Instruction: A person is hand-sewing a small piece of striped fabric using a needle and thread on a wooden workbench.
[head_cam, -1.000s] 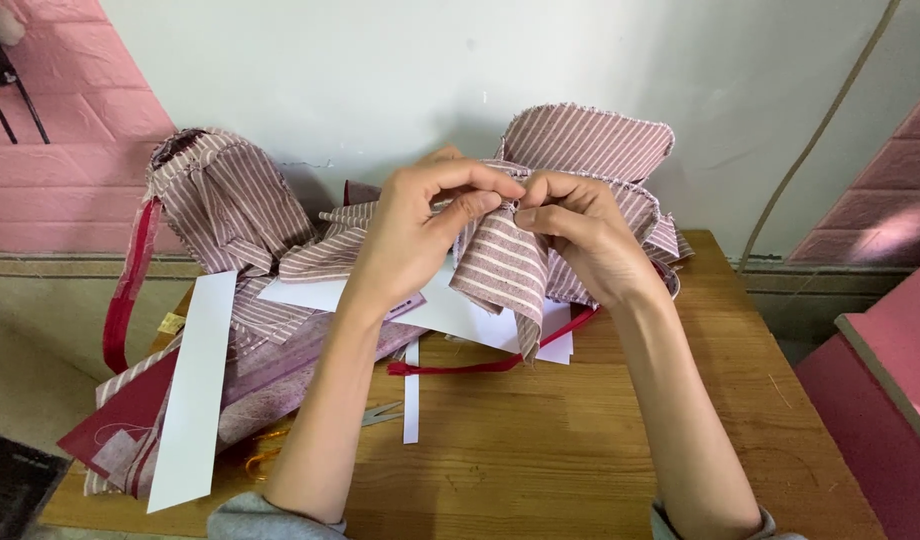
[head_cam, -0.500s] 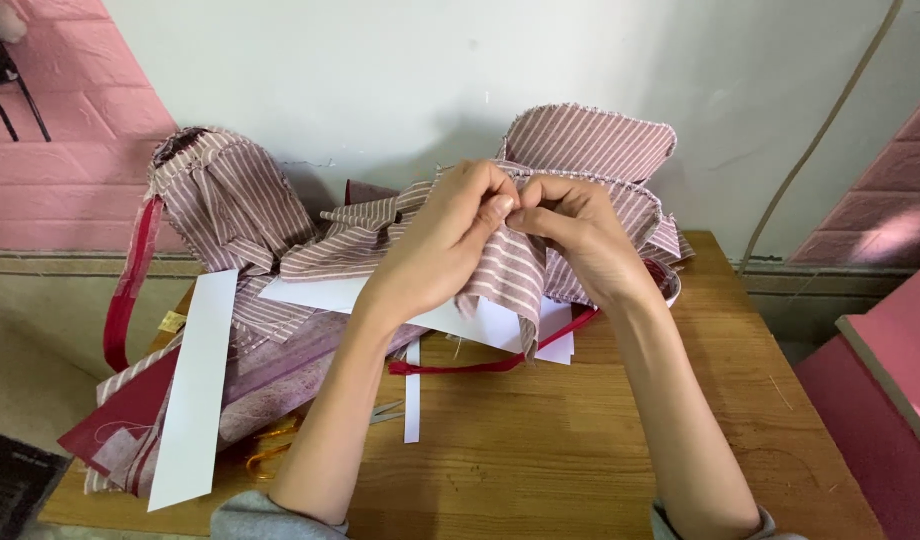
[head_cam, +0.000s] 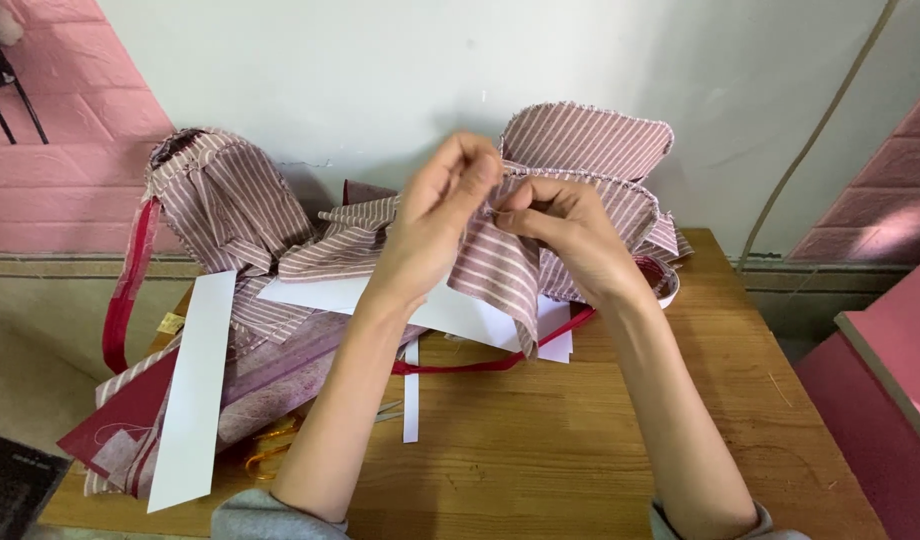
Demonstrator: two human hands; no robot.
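Note:
A piece of pink cloth with white stripes [head_cam: 500, 275] hangs in the air above the wooden table [head_cam: 580, 440]. My left hand [head_cam: 435, 215] pinches its upper edge with thumb and fingers. My right hand [head_cam: 565, 235] grips the same edge just to the right, fingertips touching those of the left. The cloth's lower end hangs down over white paper pieces [head_cam: 460, 315]. A red zipper strip [head_cam: 490, 362] lies on the table beneath the cloth.
More striped cloth pieces [head_cam: 225, 205] are heaped at the back left and behind my hands [head_cam: 590, 140]. A long white paper strip [head_cam: 192, 385] lies over dark red material at the left. Scissors with yellow handles [head_cam: 280, 445] lie partly under my left forearm. Pink boxes [head_cam: 880, 390] stand at the right.
My left hand has risen and shifted right along the cloth's upper edge, closing up against my right hand. The cloth is gathered tighter between them.

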